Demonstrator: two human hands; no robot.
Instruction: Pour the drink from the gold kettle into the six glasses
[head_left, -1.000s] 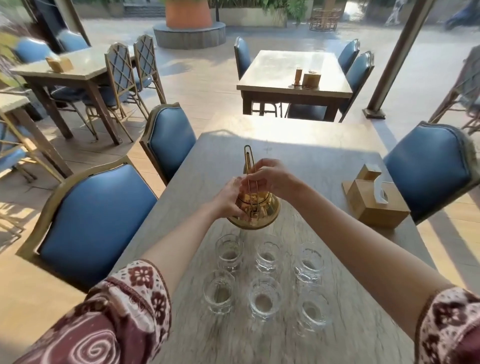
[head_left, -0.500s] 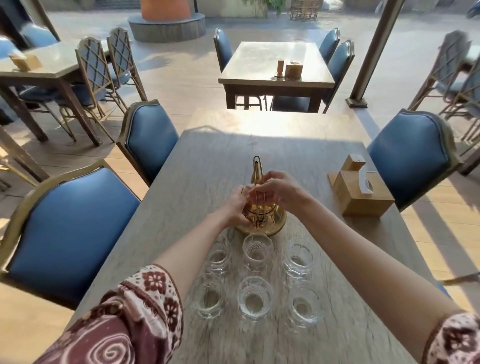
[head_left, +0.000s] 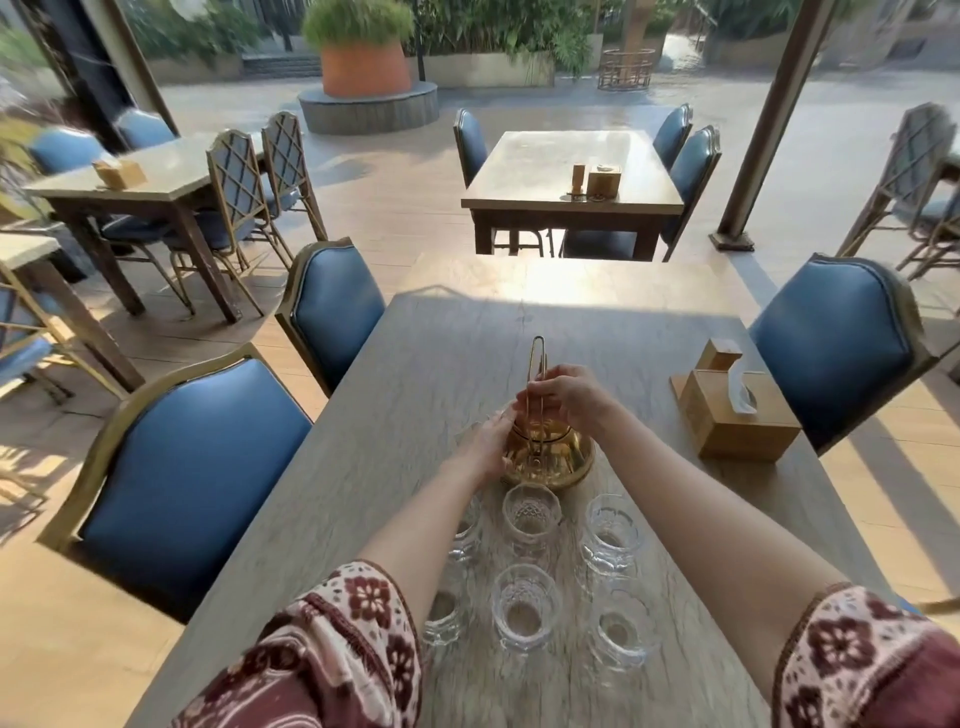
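A gold kettle (head_left: 558, 460) with a tall thin upright handle stands on the grey wooden table (head_left: 415, 395), just beyond several clear cut glasses (head_left: 530, 519) set in two rows. My right hand (head_left: 571, 397) is closed around the handle partway up, over the lid. The left side of the kettle's round body is touched by my left hand (head_left: 491, 441), fingers laid against it. The left glasses (head_left: 444, 618) are partly hidden behind my left forearm. The glasses look empty.
A wooden tissue box (head_left: 737, 415) sits at the table's right. Blue padded chairs (head_left: 197, 467) flank the table on the left, another blue chair (head_left: 831, 348) on the right. More tables and chairs stand beyond on the wooden floor.
The view has tilted upward, so kettle and glasses sit lower in the frame. Both hands stay on the kettle; the kettle still rests on the table.
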